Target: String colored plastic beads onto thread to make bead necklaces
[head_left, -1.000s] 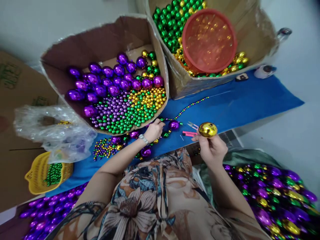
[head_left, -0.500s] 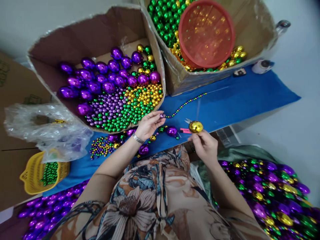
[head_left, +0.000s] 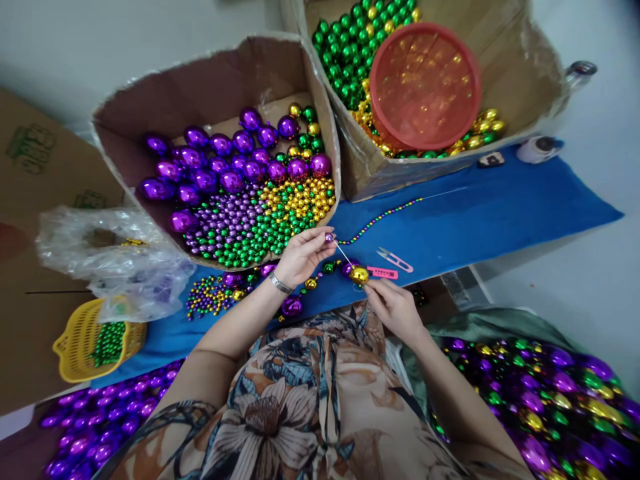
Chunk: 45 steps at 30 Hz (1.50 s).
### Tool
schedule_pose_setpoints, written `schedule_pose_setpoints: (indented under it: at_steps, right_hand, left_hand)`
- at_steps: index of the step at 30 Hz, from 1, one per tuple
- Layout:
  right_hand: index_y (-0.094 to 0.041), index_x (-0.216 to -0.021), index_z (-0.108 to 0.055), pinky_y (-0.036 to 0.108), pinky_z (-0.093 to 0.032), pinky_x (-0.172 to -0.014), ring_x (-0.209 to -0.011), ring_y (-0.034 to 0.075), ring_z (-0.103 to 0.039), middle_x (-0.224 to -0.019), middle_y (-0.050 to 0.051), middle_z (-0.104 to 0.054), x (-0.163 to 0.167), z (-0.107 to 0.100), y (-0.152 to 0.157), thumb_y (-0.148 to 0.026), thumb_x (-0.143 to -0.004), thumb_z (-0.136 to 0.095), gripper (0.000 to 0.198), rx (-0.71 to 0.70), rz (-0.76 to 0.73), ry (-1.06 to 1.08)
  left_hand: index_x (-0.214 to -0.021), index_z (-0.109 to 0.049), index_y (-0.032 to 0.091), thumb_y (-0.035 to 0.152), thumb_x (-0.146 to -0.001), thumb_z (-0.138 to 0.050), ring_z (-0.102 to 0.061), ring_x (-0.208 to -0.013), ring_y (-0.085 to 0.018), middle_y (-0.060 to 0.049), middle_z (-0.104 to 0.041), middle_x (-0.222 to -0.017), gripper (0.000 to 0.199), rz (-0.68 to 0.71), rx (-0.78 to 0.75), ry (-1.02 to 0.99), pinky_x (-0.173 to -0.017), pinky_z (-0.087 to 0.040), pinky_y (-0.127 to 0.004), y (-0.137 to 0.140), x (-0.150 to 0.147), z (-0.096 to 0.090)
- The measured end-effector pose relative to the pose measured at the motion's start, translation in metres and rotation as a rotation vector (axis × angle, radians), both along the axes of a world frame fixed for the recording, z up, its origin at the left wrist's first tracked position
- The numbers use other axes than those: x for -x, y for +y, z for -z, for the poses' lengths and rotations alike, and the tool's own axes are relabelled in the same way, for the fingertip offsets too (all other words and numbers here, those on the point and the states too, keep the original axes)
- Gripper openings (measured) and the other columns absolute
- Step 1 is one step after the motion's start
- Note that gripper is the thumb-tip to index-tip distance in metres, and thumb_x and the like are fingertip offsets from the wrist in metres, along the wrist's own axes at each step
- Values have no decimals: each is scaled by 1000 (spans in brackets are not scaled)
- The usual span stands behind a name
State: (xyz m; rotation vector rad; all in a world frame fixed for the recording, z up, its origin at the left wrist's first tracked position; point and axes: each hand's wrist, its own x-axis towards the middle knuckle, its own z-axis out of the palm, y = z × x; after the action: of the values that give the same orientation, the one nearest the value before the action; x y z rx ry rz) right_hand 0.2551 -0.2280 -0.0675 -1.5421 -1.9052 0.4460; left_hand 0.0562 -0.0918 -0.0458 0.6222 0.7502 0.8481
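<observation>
My left hand point(head_left: 307, 257) pinches a small purple bead point(head_left: 329, 237) between thumb and fingertips. From there a string of tiny purple, green and gold beads point(head_left: 383, 217) trails over the blue cloth point(head_left: 493, 210). In the fingertips of my right hand point(head_left: 395, 307) is a shiny gold ball bead point(head_left: 359, 275). A thin straight pale line, a needle or taut thread, joins the purple bead and the gold ball. Below my hands lies a strand of larger beads, with a purple ball point(head_left: 291, 306) among them. Thread snips point(head_left: 395, 260) and a pink tool point(head_left: 383, 273) rest just beyond the gold ball.
A carton point(head_left: 145, 100) of purple balls and small beads stands ahead. Behind it, another carton point(head_left: 370, 177) holds a red basket point(head_left: 425, 143). Loose beads point(head_left: 213, 297) and a yellow basket point(head_left: 75, 340) are at left. Finished-looking bead strands point(head_left: 555, 400) pile up at right.
My right hand has brought the gold ball left and toward my body, close to my left hand. The pale line now shows between the beads, and the snips are uncovered.
</observation>
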Motion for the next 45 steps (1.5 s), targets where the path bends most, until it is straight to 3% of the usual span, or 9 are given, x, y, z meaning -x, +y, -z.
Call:
schedule_pose_setpoints:
  at_steps: [6,14,18,22,25,28,35,40,45]
  right_hand:
    - [-20,-99,-68,24,-51,-70,-77,15,-69,-87,5,-72,-5,6,-2,-26,-97,-47,22,-25,8,-81]
    - [-19,-106,-65,25,-48,-78,-86,17,-68,-96,6,-73,-17,18,36,-34,-98,-45,26,-2,123,-157]
    - [-18,-97,-63,27,-45,-75,-85,20,-66,-88,8,-71,-16,36,66,-32,-97,-43,24,191,136,-229]
    - [-18,-101,-65,27,-44,-71,-83,20,-65,-99,10,-70,-18,46,74,-30,-94,-45,24,379,175,-357]
    - [-21,-115,-64,28,-47,-72,-81,18,-65,-113,11,-67,-27,41,67,-28,-94,-43,30,325,226,-307]
    - [-21,-123,-61,27,-50,-74,-71,13,-63,-112,8,-67,-33,32,61,-32,-95,-44,34,179,207,-58]
    - [-19,-91,-65,28,-50,-78,-86,16,-64,-95,8,-70,-23,23,66,-39,-96,-46,28,-26,260,139]
    - [-20,-91,-59,25,-47,-61,-64,12,-56,-85,4,-65,-61,11,81,-47,-93,-48,30,-149,617,390]
    - [-21,-89,-51,18,-36,-44,-48,6,-44,-76,-1,-56,-129,33,99,-52,-90,-44,32,-90,926,656]
  left_hand:
    - [-96,-75,16,30,-70,-83,-68,-74,-10,-4,-73,-87,31,0,-78,52,-73,-56,-23,3,1,0]
    - [-93,-73,17,28,-69,-83,-65,-76,-11,-4,-73,-88,28,21,-479,273,-72,-53,-23,9,-22,-3]
    - [-91,-74,17,33,-77,-75,-66,-81,-15,-6,-74,-92,22,56,-562,400,-79,-52,-29,10,-47,16]
    - [-87,-76,20,26,-81,-69,-66,-87,-19,-6,-74,-92,11,149,-806,604,-83,-49,-31,14,-63,44]
    - [-88,-76,22,21,-83,-65,-66,-88,-19,-6,-73,-92,12,273,-962,694,-84,-47,-31,18,-68,58]
    - [-89,-76,21,19,-85,-62,-65,-85,-19,-6,-72,-91,15,396,-1035,746,-82,-46,-30,20,-71,65]
    - [-79,-73,19,21,-84,-63,-63,-79,-18,-6,-71,-83,12,484,-1091,789,-81,-44,-29,20,-75,66]
    - [-83,-72,16,36,-87,-61,-65,-73,-17,-5,-73,-81,23,482,-910,690,-71,-45,-26,24,-76,67]
    - [-79,-71,14,50,-80,-67,-59,-58,-12,-2,-67,-64,37,483,-671,548,-61,-43,-23,28,-71,60]
